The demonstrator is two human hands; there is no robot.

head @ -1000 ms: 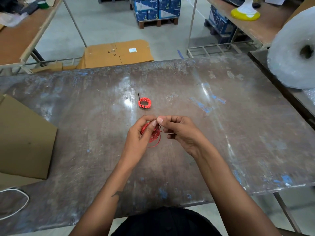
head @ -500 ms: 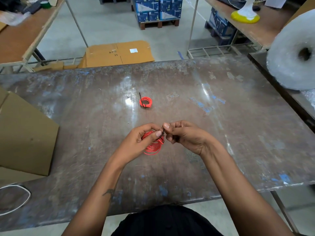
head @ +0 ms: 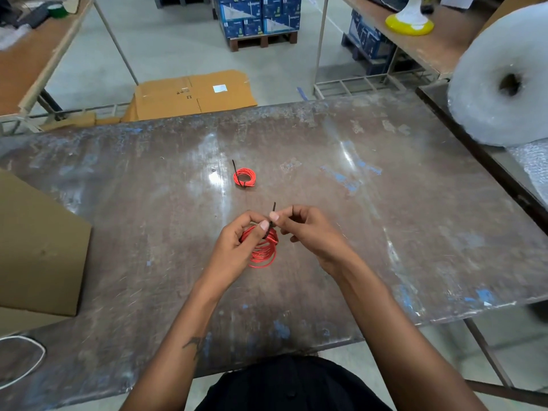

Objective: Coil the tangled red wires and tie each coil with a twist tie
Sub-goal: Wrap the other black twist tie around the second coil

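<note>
Left hand [head: 237,244] grips red coil [head: 264,250]; right hand [head: 308,229] pinches black tie [head: 273,210]; no legible writing.

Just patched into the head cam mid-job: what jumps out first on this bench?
Mid-table, both hands work a loose red wire coil: the left hand holds it while the right hand pinches a black twist tie at its top. Just beyond lies a smaller tied coil. A big bubble wrap roll fills the right edge.
</note>
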